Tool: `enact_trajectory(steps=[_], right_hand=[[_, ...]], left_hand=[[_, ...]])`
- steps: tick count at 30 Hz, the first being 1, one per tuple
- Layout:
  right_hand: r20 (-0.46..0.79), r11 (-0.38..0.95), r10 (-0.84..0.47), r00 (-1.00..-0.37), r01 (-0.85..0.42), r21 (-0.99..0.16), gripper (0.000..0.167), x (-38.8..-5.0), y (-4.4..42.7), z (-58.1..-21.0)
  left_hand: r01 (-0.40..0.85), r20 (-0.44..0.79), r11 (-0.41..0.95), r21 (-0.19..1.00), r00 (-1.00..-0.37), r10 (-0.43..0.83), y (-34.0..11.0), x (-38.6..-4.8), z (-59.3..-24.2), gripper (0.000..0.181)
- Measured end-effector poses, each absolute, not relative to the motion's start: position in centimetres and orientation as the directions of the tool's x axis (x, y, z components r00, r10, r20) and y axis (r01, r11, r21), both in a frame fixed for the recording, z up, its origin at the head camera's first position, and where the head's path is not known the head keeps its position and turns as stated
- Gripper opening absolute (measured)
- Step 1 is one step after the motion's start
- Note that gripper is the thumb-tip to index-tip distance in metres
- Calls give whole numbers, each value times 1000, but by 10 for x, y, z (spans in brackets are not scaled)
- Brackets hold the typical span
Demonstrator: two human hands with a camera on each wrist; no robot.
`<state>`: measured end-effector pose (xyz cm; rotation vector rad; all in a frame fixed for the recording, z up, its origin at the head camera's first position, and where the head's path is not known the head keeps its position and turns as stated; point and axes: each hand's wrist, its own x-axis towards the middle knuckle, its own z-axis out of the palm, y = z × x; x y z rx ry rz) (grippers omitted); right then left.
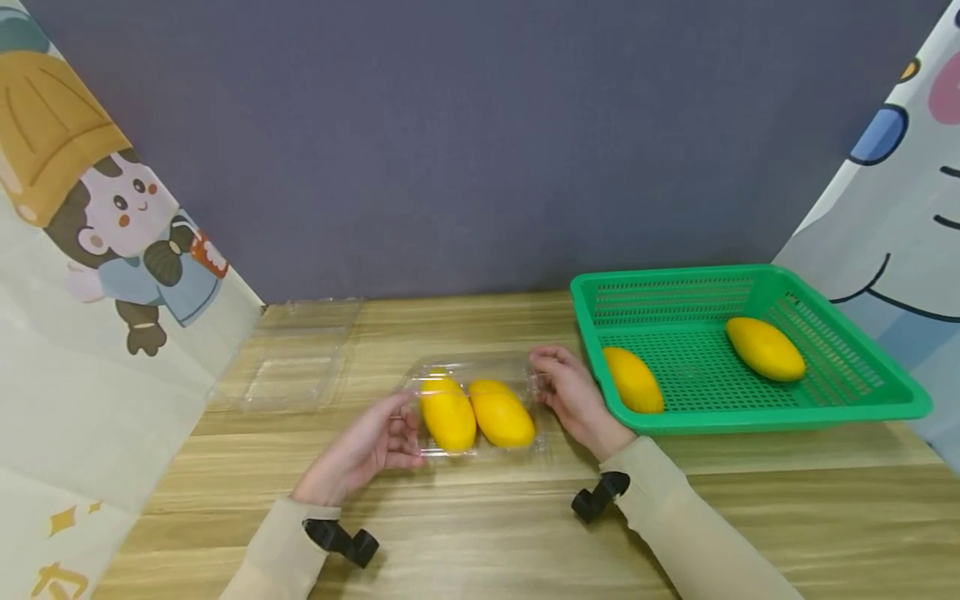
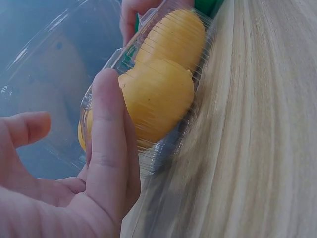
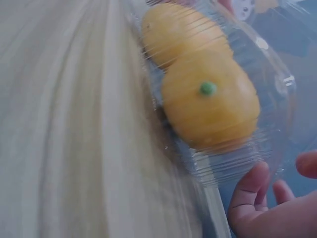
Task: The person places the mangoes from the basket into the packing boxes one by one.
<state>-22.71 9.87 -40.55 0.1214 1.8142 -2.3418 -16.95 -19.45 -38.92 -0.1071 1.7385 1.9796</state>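
Resting on the desk in the head view, a clear plastic box sits between the left hand and the right hand, with two yellow mangoes side by side in it. Both hands are at its ends, fingers loosely bent and neither wrapped round it. The walls look thin and light, so they would probably flex or crackle under a hard squeeze; most of the load should be the fruit, low down.

From the left wrist, the index finger lies nearly straight along the ribbed end wall, while the thumb stands away from the plastic. Those ribs likely stiffen the wall, and the base corners seem the surest hold.

From the right wrist, a bent fingertip meets the box's near end, the thumb apart, so no pinch shows. The plastic looks glossy and perhaps slippery; broad, even support under both ends should suit it better than lifting by the upper edge. Whether the lid is latched I cannot tell.
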Motion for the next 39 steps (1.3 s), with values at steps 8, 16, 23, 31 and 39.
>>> enact_trajectory(steps=[8,16,23,31,39], right_hand=[[-157,-54,-120,-980,164,-985,25,-222,99,-408],[-182,-32,-122,-976,187,-982,32,-216,99,-409],[-208,-8,-191,-959,214,-977,36,-200,105,-402],[-239,23,-261,-935,241,-970,27,-177,114,-395],[-291,123,-376,-880,264,-957,17,-165,123,-395]], left_hand=[[-439,-402,-57,897,-861,311,-198,-170,-388,68],[-382,-357,-11,924,-871,337,-198,-168,-392,30],[-365,-345,5,931,-875,339,-197,-168,-391,30],[-359,-337,2,934,-875,346,-197,-168,-389,30],[-355,-343,23,935,-884,319,-196,-168,-390,28]])
